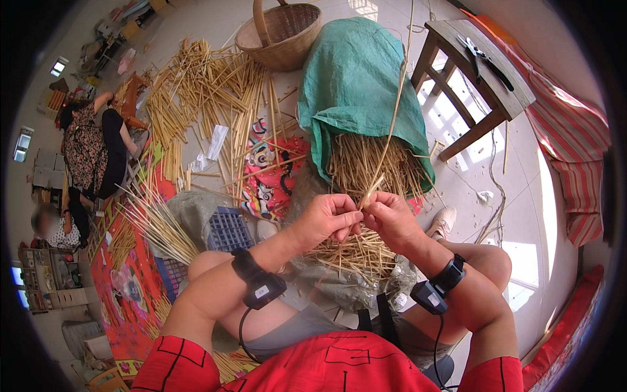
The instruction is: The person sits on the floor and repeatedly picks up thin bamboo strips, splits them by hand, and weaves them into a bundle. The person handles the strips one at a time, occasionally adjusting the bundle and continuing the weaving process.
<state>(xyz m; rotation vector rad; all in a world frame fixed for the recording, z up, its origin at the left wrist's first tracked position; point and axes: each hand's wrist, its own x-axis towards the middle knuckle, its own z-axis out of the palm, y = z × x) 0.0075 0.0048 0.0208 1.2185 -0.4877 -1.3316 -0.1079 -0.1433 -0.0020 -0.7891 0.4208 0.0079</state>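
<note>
Pinched by the fingers of the left hand (324, 219) and right hand (393, 219), the straw strand (390, 134) slanted away across the green sack (353, 72) toward its right edge.

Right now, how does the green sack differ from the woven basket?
The green sack looks soft and wrinkled; the woven basket looks stiff, with an arched handle. The sack lies with straw showing at its mouth; the basket stands upright. Both rest on the floor.
</note>
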